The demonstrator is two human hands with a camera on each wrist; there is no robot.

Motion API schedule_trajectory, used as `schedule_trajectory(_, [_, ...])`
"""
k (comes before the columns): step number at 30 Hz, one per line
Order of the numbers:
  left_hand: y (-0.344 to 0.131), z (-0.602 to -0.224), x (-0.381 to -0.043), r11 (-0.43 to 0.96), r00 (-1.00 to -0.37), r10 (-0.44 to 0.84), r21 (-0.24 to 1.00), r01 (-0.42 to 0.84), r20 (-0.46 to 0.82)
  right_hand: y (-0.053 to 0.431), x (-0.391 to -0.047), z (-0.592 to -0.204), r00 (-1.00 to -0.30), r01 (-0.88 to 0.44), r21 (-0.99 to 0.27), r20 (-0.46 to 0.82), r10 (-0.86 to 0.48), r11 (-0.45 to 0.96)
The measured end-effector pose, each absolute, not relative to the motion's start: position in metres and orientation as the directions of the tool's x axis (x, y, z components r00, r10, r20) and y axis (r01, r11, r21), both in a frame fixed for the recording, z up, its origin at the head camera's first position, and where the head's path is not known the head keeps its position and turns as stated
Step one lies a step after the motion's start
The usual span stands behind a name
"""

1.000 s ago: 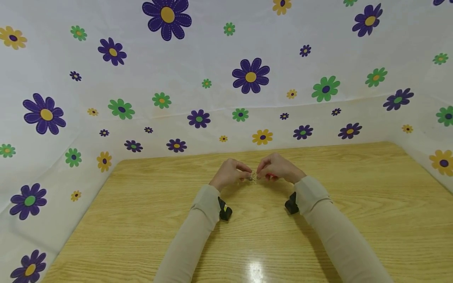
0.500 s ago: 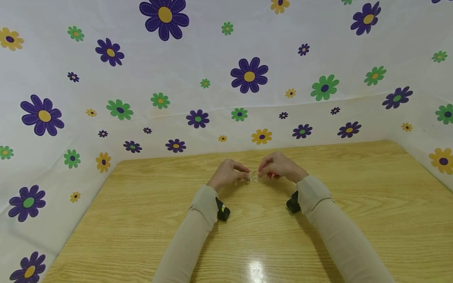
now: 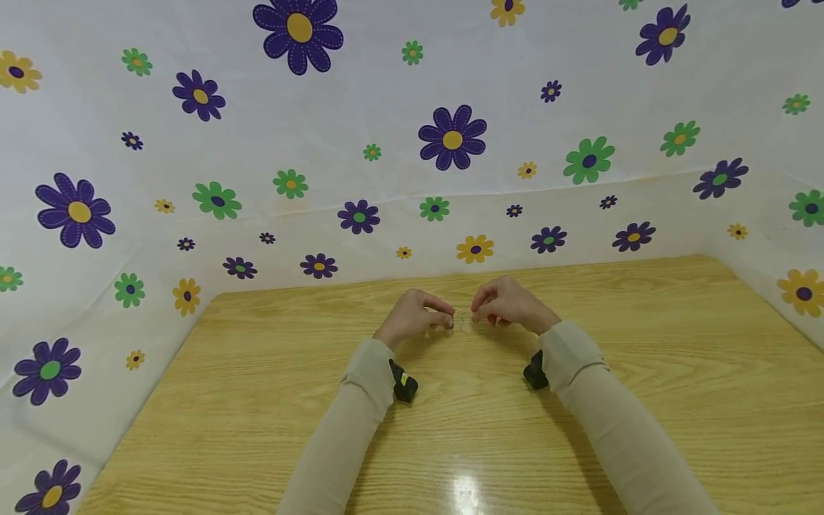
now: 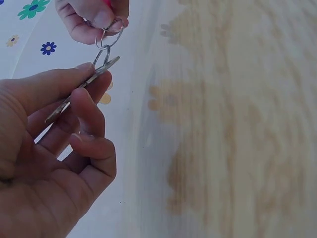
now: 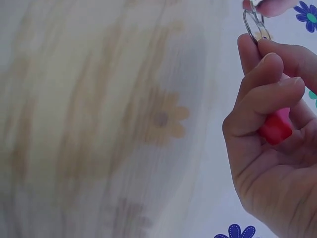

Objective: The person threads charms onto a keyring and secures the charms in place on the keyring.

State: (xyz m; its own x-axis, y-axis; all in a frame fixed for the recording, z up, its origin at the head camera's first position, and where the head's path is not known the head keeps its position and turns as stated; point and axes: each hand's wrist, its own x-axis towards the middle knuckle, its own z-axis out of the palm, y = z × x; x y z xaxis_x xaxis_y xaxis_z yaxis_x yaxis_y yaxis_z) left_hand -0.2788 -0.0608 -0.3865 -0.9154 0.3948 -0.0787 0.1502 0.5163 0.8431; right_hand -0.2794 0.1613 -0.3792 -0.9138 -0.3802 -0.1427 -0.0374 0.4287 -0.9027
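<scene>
In the head view my left hand (image 3: 415, 318) and right hand (image 3: 511, 304) face each other over the table's far middle, fingertips a small gap apart. Seen edge-on in the left wrist view, a thin flat metal piece (image 4: 107, 68) is pinched between my left thumb and fingers. Linked metal rings run from it to my right fingertips. There my right thumb and index finger pinch a thin metal key ring (image 5: 246, 22). A red object (image 5: 276, 129), partly hidden, lies within the curled fingers of the same hand.
The wood-grain table (image 3: 290, 357) spreads around both hands. A white cloth with printed flowers (image 3: 386, 93) hangs behind it and along both sides. Black wrist cameras (image 3: 404, 386) sit under the cuffs.
Both hands have drawn slightly apart, and the rings between them show more stretched out. The fingers keep their pinch.
</scene>
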Motion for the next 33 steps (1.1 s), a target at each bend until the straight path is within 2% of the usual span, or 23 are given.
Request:
schedule_trajectory(19, [-0.057,-0.388,-0.28,0.528,-0.901,0.428,0.827,0.193,-0.063,0.156,-0.278,-0.379,-0.912,-0.074,-0.825,-0.171,-0.373,0.56])
schedule_trajectory(33, [-0.055,-0.386,-0.277,0.558,-0.913,0.406,0.801,0.216,-0.037,0.145,-0.277,-0.38,-0.959,-0.016,-0.856,-0.134,-0.251,0.517])
